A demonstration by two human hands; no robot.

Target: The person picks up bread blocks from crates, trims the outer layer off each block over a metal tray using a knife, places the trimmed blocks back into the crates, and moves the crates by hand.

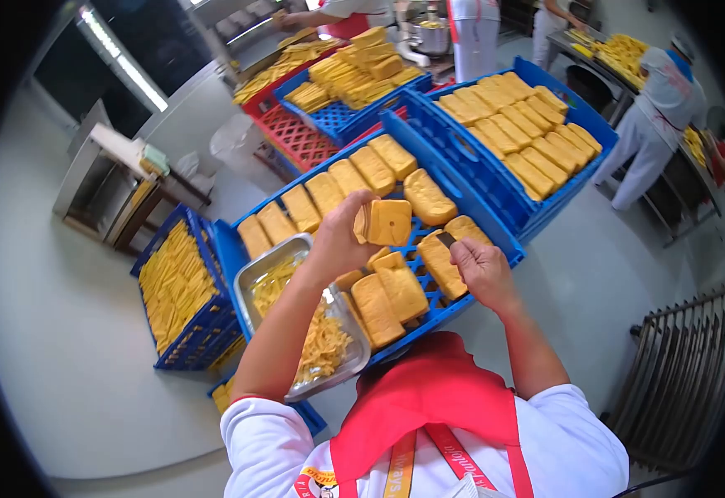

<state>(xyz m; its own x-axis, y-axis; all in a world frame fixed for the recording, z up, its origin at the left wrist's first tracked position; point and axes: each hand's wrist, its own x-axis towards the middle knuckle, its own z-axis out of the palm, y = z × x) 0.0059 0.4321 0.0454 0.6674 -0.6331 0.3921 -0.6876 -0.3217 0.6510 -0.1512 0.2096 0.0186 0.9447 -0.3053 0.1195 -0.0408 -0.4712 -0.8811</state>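
My left hand (342,236) grips a yellow bread loaf (390,222), its squarish end turned up with a small dark spot on it. My right hand (485,270) is closed around a knife (445,239); a short dark part of it shows past the fingers, and the rest is hidden. A gap separates the knife from the held loaf. Both hands are above a blue crate (429,158) holding rows of similar loaves (377,309). Under my left forearm, a metal pan (361,353) with yellow bread trimmings (323,339) rests at the crate's left side.
Another blue crate (574,100) full of loaves stands at the upper right. Bread sticks (176,286) fill a crate at left, and more bread is heaped behind. A metal rack (682,378) is at right. Co-workers (657,108) stand near the back tables.
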